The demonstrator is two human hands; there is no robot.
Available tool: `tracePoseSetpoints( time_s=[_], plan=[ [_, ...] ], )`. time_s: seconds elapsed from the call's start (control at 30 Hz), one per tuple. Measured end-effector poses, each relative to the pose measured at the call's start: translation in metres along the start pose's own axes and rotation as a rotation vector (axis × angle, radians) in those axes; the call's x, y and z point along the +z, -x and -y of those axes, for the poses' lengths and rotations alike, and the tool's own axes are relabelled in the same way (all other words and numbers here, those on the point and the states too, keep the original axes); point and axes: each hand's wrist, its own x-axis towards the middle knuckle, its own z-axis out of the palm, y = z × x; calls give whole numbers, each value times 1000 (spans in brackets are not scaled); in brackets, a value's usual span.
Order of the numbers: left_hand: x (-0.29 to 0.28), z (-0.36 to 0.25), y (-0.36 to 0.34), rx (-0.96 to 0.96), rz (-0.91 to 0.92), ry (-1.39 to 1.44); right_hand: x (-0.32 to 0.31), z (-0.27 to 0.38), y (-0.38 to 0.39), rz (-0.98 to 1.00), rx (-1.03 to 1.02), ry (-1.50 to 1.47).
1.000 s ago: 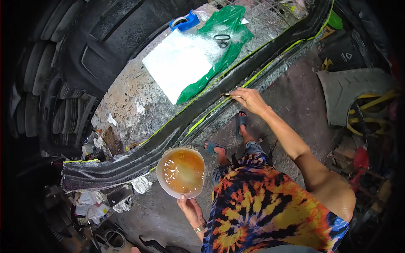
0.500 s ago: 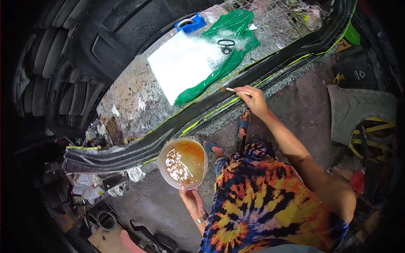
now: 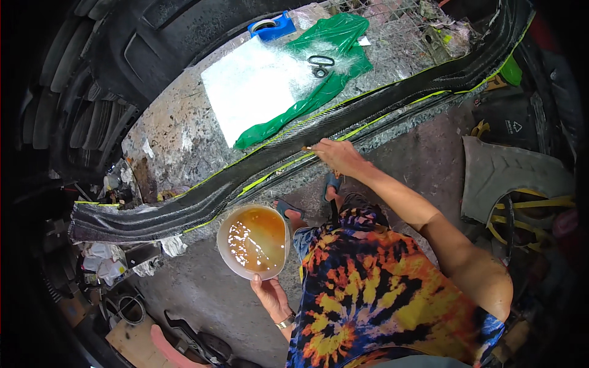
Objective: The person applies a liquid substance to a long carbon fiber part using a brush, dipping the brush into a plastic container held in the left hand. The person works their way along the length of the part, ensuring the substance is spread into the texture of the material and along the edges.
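Note:
My left hand (image 3: 270, 297) is closed on the rim of a translucent white bowl (image 3: 224, 257), held low in front of the strip. Shiny amber liquid (image 3: 264, 224) lies in it. In my right hand (image 3: 339, 156) is a small paintbrush (image 3: 306, 148), gripped between the fingers, mostly hidden by them. Its tip is at the surface of a long, curved black strip (image 3: 257, 162) with a woven-looking face. Whether the bristles touch it I cannot tell. Yellow-green tape (image 3: 261, 179) runs along the strip's edges.
The strip lies along the near edge of a stained bench (image 3: 162, 132). Behind it are a white sheet (image 3: 236, 89) with loose white fibres, green plastic (image 3: 328, 92), black-handled scissors (image 3: 320, 66) and a blue tape dispenser (image 3: 273, 27). A grey fender-like panel (image 3: 509, 172) stands at right.
My right hand has moved left along the strip, and less of the paintbrush shows. The bowl stays in my left hand. The whole view has shifted slightly.

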Motion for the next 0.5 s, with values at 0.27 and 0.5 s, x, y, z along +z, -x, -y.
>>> tracePoseSetpoints(
  time_s=[0.27,0.5],
  plan=[
    [11,-4,-2,9,5,-35,-42,-43,30,-133,13,117],
    [16,-4,-1,33,44,-29,-82,-49,50,-231,115,118]
  ],
)
